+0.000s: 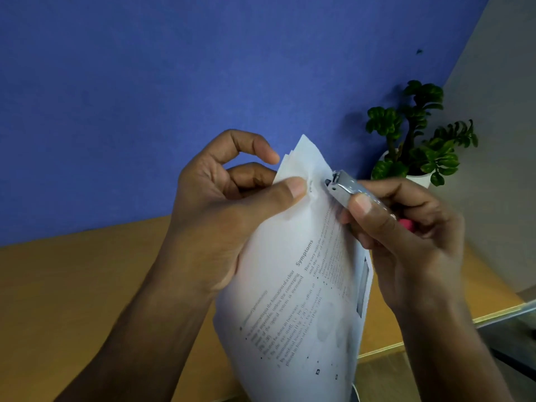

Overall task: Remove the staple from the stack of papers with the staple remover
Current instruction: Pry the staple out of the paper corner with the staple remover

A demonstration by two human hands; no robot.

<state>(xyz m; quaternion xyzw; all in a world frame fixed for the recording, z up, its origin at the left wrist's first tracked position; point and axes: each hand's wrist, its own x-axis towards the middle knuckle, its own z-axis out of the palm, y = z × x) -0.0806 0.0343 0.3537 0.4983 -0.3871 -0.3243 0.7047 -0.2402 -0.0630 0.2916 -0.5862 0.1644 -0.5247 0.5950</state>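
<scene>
The stack of papers (293, 271) is held up above the table (87, 285), its stapled corner uppermost. The left hand (232, 204) pinches that corner, thumb on the front sheet just beside the staple (311, 187). The right hand (406, 236) grips the metal staple remover (345, 188), its tip near the staple. A potted plant (417, 140) stands by the table's far right corner.

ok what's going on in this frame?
A person is working on a stapled stack of papers, held up above the wooden desk. The left hand pinches the stack near its top corner; the right hand grips a metal staple remover, its tip at the staple. The staple looks not yet removed.
</scene>
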